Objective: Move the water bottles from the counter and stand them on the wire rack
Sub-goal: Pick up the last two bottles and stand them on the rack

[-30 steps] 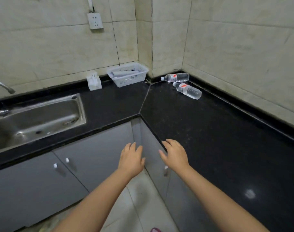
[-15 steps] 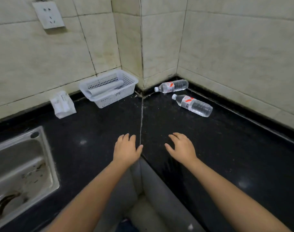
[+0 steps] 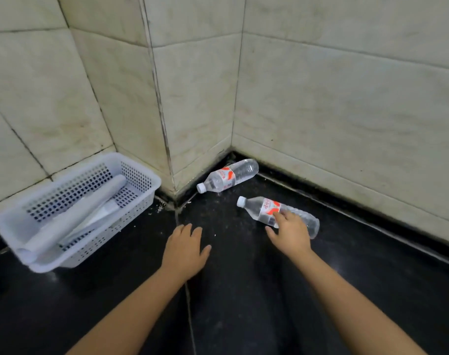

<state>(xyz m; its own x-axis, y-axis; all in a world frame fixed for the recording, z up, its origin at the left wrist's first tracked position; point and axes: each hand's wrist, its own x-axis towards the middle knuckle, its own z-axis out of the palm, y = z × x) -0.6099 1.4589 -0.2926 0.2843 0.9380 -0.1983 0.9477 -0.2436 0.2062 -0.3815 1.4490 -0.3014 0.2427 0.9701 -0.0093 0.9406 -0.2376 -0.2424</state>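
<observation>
2 clear water bottles lie on their sides on the black table right of centre in the frame: the far bottle against the tiled wall corner, the near bottle just below it, caps pointing left. The right hand reaches over the near bottle, its grip wide, fingertips touching the label. The left hand hovers at centre with a wide, relaxed grip holding nothing, and a white perforated basket of rolled paper sits at left.

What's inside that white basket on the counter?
The basket holds a long pale roll lying slantwise, with a shorter white roll beside it. Whatever lies under them is covered, and I can't tell what the rolls are made of.
</observation>
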